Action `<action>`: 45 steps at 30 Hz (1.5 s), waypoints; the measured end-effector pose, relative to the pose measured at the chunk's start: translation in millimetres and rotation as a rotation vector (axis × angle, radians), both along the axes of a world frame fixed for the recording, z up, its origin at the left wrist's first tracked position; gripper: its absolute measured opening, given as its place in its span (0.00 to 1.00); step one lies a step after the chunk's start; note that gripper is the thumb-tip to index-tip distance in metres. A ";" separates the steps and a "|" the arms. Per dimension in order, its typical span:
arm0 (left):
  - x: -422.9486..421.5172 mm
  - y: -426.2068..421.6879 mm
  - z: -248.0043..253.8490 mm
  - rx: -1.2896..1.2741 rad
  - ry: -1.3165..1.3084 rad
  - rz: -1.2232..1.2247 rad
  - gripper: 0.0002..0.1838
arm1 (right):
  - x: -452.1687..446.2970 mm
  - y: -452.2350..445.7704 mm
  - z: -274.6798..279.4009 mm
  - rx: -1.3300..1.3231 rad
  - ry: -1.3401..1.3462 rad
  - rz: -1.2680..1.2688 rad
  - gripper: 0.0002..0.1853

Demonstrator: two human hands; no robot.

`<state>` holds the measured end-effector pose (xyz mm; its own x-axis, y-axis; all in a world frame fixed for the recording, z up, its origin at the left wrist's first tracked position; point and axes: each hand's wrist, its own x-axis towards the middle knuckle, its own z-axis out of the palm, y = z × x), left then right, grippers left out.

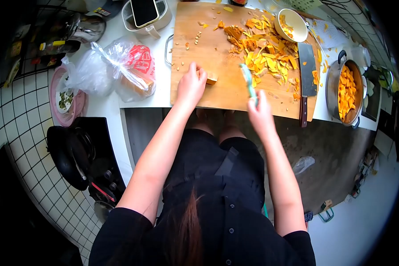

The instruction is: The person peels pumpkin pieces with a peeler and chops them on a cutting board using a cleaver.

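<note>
My left hand (192,85) is closed on a small pumpkin piece (212,79) near the front of the wooden cutting board (226,95). To its right, my right hand (260,111) grips a light green peeler (248,80), whose head points up and away from me, apart from the piece. Beyond the peeler lies a spread heap of orange pumpkin peelings (270,62). A cleaver (307,71) with a dark wooden handle rests along the board's right side, its handle toward me. Pale pumpkin seeds (196,37) are scattered at the upper left of the board.
On the right stands a metal pot (334,91) of pumpkin chunks. A cream bowl (292,22) with orange scraps sits at the board's far right. Left are a tied plastic bag (135,66), a pink basket (57,91), and a phone (144,11) on a clear container (164,17).
</note>
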<state>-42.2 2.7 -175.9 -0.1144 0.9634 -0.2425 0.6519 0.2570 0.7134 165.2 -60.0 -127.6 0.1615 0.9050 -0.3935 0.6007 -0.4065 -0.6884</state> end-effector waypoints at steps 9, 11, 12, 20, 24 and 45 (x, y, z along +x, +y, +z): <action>-4.8 -11.8 1.9 -0.060 -0.108 0.030 0.13 | -73.1 -38.4 -18.7 0.055 0.189 0.021 0.13; -4.1 -14.0 2.3 -0.073 -0.119 0.047 0.13 | -81.7 -41.5 -22.5 0.047 0.123 -0.002 0.14; -3.1 -15.6 0.7 -0.058 -0.131 0.055 0.13 | -84.8 -42.5 -22.3 0.031 0.104 0.000 0.14; -5.3 -16.9 -29.7 -0.157 -0.307 0.070 0.12 | -101.1 -41.4 -24.9 0.020 -0.232 0.076 0.17; -2.3 -17.5 -15.3 -0.253 -0.381 0.132 0.13 | -106.0 -38.8 -27.5 -0.004 -0.321 0.066 0.19; -14.2 -27.1 -6.1 -0.213 -0.641 0.152 0.17 | -55.9 -23.8 -17.3 -0.069 -0.067 -0.116 0.20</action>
<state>-56.4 -24.3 -182.0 -0.0150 0.8717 -0.4897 0.0643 0.4896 0.8696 109.3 -83.7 -144.9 0.2911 0.8502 -0.4387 0.5906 -0.5205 -0.6167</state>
